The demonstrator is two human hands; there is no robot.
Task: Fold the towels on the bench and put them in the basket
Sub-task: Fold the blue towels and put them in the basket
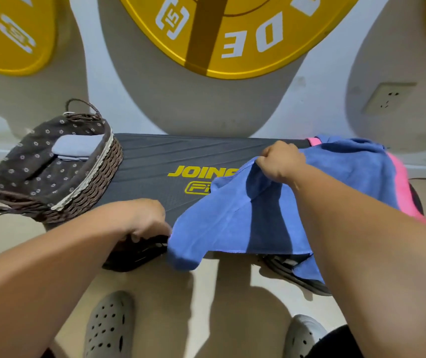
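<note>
both bare arms are stretched forward, the left forearm (51,267) low, the right forearm (362,241) higher. the left hand (144,220) is turned knuckles up, fingers curled onto the near corner of the blue terry towel (245,223). the right hand (281,161) is raised, its fingertips pinched on the towel's far edge.

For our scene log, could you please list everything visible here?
bench: one, dark grey, along wall
basket: one, brown wicker, bench's left end
folded towel: one, pale blue, inside basket
blue towel: one, blue, bench's right half
pink towel: one, pink, under blue towel
yellow discs: at least three, yellow, on wall
socket: one, white, wall right
clogs: two, grey, on feet, floor
left hand: one, pinching blue towel's near corner
right hand: one, pinching its far edge
</note>
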